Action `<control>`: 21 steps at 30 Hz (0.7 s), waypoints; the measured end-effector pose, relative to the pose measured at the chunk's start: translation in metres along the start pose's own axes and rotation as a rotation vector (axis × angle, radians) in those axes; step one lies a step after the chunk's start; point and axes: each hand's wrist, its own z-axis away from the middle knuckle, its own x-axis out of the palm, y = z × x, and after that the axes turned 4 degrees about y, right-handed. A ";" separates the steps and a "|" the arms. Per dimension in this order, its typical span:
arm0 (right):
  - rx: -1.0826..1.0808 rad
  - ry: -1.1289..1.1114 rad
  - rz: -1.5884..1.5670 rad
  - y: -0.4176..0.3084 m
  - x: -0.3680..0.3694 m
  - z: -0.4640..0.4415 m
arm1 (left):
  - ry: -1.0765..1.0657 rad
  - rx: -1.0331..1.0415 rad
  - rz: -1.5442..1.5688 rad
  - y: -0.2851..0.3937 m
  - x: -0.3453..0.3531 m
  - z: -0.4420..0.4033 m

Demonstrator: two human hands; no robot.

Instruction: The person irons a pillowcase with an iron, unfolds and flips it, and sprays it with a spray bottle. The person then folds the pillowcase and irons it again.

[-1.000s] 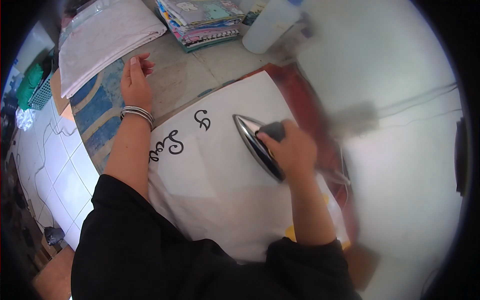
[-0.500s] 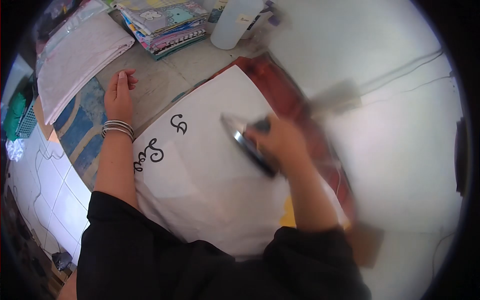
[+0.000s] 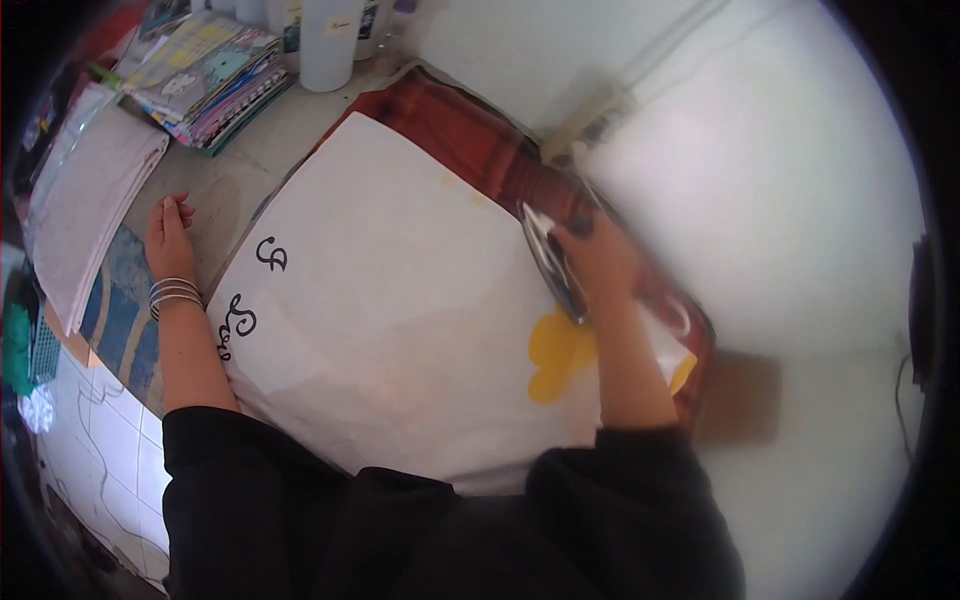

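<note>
A white cloth [image 3: 400,270] with black lettering at its left and yellow shapes at its right lies over a red cloth [image 3: 450,130]. My right hand [image 3: 600,255], a little blurred, is wrapped round the handle of an iron [image 3: 550,262], whose tip points up and left near the white cloth's right edge. Beyond the lettering, my left hand [image 3: 170,235] hovers or rests by the table's left part, its fingers curled together; whether anything is between them is too small to tell. Bracelets circle the left wrist.
Folded pale fabric [image 3: 95,200] lies at the left, beside a stack of patterned cloths [image 3: 205,80]. A white bottle [image 3: 328,45] stands at the back. A socket strip with a cord [image 3: 590,120] is by the wall, and a brown box [image 3: 740,398] sits at the right.
The view has turned right, so the table things appear further left. My right hand and the iron have moved across the white cloth to its right edge. My left hand keeps its curled pose.
</note>
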 end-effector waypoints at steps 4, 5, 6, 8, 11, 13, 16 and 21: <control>-0.022 -0.048 -0.031 0.012 -0.003 -0.005 | -0.001 -0.029 -0.002 -0.022 0.006 -0.006; -0.045 -0.104 -0.074 0.010 -0.012 0.006 | -0.001 -0.048 0.011 -0.030 0.008 -0.011; -0.069 -0.161 -0.120 0.007 -0.020 0.025 | -0.022 -0.027 0.032 -0.029 0.008 -0.014; -0.015 -0.321 -0.362 0.004 -0.036 0.078 | -0.071 0.019 -0.196 -0.027 0.007 -0.013; -0.037 -0.369 -0.262 -0.008 -0.060 0.158 | -0.061 0.054 -0.218 -0.025 0.011 -0.012; -0.026 -0.326 -0.250 -0.009 -0.063 0.189 | -0.115 0.097 -0.303 -0.017 0.010 -0.012; -0.070 -0.373 -0.233 -0.005 -0.074 0.202 | -0.137 0.076 -0.208 -0.041 0.011 -0.022; -0.142 -0.159 -0.482 0.044 -0.069 0.178 | -0.253 0.132 -0.067 0.035 -0.018 0.023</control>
